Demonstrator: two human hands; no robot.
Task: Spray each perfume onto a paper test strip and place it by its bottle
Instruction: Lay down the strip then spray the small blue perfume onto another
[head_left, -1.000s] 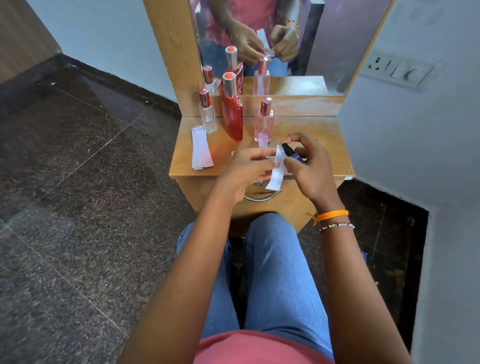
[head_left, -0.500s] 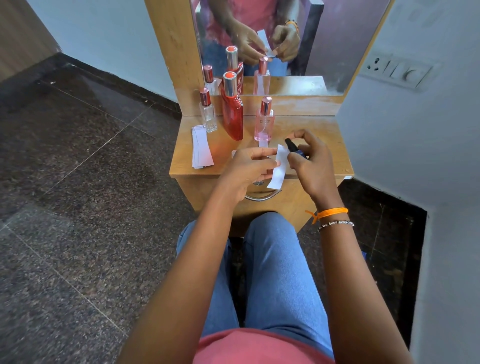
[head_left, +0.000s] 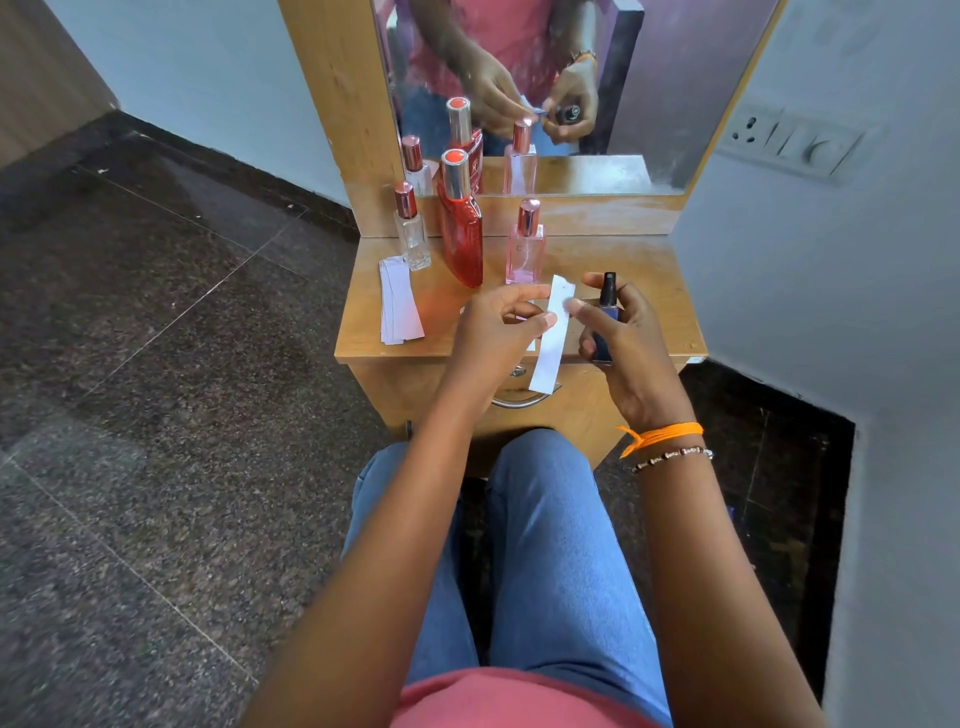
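Since the earlier frames the dark blue bottle (head_left: 607, 317) has been raised from a tilted position to a nearly upright one, and its black nozzle has been brought level with the upper end of the paper test strip (head_left: 552, 332), just to the right of it; the strip itself has been kept in almost the same place. From this it is judged that the spraying of this perfume is either about to be done or just finished; no mist or wet mark can be made out on the paper. The strip is pinched near its upper half by the thumb and fingers of the left hand (head_left: 498, 325) and hangs down past the front edge of the wooden table (head_left: 644, 265), over the drawer handle. The bottle is gripped in the right hand (head_left: 621, 338), the fingers curled round its body, with one finger stretched toward the strip. Both forearms are held out over the lap, wrists raised above the tabletop. Three capped bottles are left standing at the back: a clear bottle (head_left: 411, 228), a red bottle (head_left: 460, 221) and a pink bottle (head_left: 525, 244). A stack of spare strips (head_left: 399, 301) lies beside the clear bottle. Whether strips already lie by the other bottles cannot be told with certainty.
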